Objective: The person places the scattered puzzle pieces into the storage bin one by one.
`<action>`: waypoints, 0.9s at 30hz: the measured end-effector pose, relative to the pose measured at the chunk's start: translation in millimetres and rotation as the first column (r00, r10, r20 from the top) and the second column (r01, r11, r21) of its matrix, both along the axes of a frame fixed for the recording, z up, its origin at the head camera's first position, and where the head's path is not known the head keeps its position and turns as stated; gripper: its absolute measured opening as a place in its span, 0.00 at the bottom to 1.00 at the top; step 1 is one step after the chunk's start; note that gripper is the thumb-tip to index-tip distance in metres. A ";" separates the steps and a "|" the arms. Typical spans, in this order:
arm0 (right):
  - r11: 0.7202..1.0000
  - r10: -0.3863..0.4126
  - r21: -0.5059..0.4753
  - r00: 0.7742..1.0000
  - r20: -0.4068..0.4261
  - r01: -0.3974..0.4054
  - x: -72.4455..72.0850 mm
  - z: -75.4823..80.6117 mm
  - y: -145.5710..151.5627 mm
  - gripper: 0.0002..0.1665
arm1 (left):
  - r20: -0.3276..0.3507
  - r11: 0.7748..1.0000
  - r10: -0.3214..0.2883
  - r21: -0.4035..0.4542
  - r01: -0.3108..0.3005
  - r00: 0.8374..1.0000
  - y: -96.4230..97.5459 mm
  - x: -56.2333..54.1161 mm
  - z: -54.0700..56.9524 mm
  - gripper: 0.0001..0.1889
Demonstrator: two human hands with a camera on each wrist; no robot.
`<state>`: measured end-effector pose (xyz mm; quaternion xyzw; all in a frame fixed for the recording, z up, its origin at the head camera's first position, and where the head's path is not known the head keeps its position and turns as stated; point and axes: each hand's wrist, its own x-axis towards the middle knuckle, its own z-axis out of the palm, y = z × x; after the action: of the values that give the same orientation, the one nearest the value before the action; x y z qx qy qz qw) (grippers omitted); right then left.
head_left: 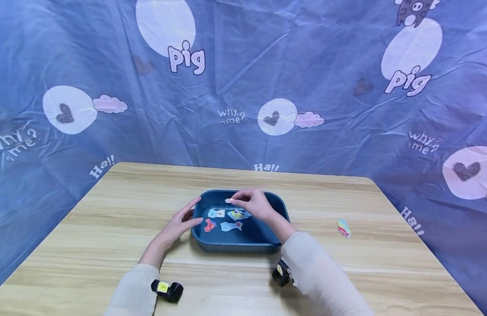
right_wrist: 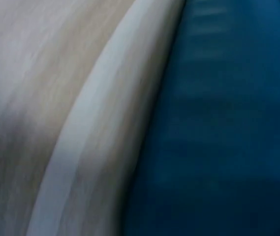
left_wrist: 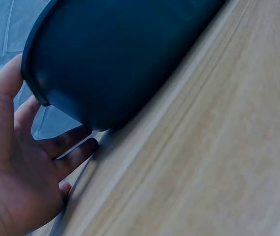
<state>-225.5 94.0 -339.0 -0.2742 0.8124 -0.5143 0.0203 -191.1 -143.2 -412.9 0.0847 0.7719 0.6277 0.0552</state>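
A dark blue rectangular tub (head_left: 243,248) stands on the table. My left hand (head_left: 180,224) grips its left end, thumb and forefinger at the rim; the left wrist view shows the other fingers (left_wrist: 76,156) low by the outer wall. Over the tub's far part, my right hand (head_left: 255,204) pinches a small puzzle piece (head_left: 229,200), white with some red. Inside lie a pale blue-white piece (head_left: 216,213), a yellow and blue piece (head_left: 238,214), a red piece (head_left: 210,225) and a light blue piece (head_left: 230,226). The right wrist view shows the tub's wall, but not the hand.
Right of the tub, another colourful piece (head_left: 344,228) lies on the wooden table (head_left: 120,210). A printed blue cloth (head_left: 223,87) hangs behind the table. Small black cameras sit on the left wrist (head_left: 168,290) and the right wrist (head_left: 282,273).
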 end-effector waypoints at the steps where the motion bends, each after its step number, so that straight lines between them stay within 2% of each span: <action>1: 1.000 -0.002 0.007 1.000 0.006 0.002 -2.4 -3.2 -1.9 0.08 | -0.001 1.000 0.000 -0.002 0.000 1.000 -0.8 -1.6 -1.4 0.30; 5: 0.999 -0.017 0.045 1.000 0.025 0.016 -14.5 -18.6 -7.7 0.07 | 0.010 1.000 -0.004 -0.001 0.004 1.000 -2.5 -4.4 -0.5 0.30; 12: 0.995 -0.012 0.101 1.000 -0.010 0.013 -19.6 -28.3 -20.2 0.06 | 0.021 0.999 -0.018 -0.026 0.018 1.000 0.2 2.9 20.8 0.30; 16: 0.991 0.002 0.136 1.000 -0.021 0.001 -19.7 -31.1 -28.1 0.06 | 0.024 0.999 -0.022 -0.038 0.023 0.999 -0.7 3.5 26.8 0.31; 22: 0.990 0.038 0.138 0.999 -0.009 -0.036 -21.6 -35.9 -37.4 0.04 | 0.013 0.999 -0.041 -0.032 0.041 0.999 -4.6 -2.7 24.2 0.31; 27: 0.986 0.057 0.158 0.998 -0.002 -0.056 -24.5 -40.7 -43.8 0.04 | 0.006 0.999 -0.053 -0.010 0.053 0.999 -11.2 -14.9 12.5 0.30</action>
<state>-250.0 50.3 -379.8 -0.2963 0.8425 -0.4466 0.0540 -206.0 -154.4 -400.5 0.1031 0.7723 0.6223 0.0748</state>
